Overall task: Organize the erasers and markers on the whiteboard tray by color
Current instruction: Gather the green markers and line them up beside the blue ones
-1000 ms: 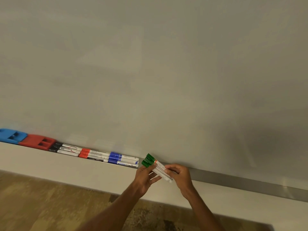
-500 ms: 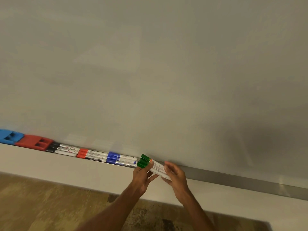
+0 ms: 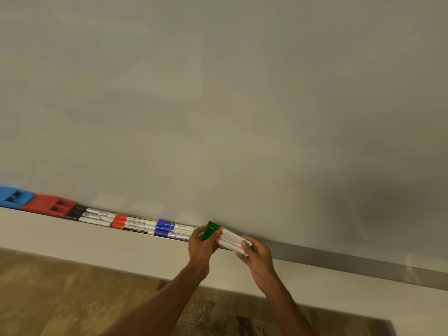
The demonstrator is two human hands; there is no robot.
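Note:
I hold a small bundle of green-capped markers [image 3: 226, 237] just above the metal tray [image 3: 339, 259], right of the marker row. My left hand [image 3: 202, 246] grips the green caps, and my right hand [image 3: 257, 255] holds the white barrels' other end. On the tray, from left to right, lie a blue eraser [image 3: 12, 197], a red eraser [image 3: 49, 205], black-capped markers [image 3: 77, 213], red-capped markers [image 3: 120, 221] and blue-capped markers [image 3: 164, 229].
The whiteboard [image 3: 218, 105] fills the view above the tray. Right of my hands the tray runs bare to the frame's edge. Below it are a pale wall strip [image 3: 97, 243] and a wooden floor [image 3: 60, 299].
Both hands have carried the green markers left and down toward the tray, up to the end of the blue markers. The markers and erasers lying on the tray have not moved.

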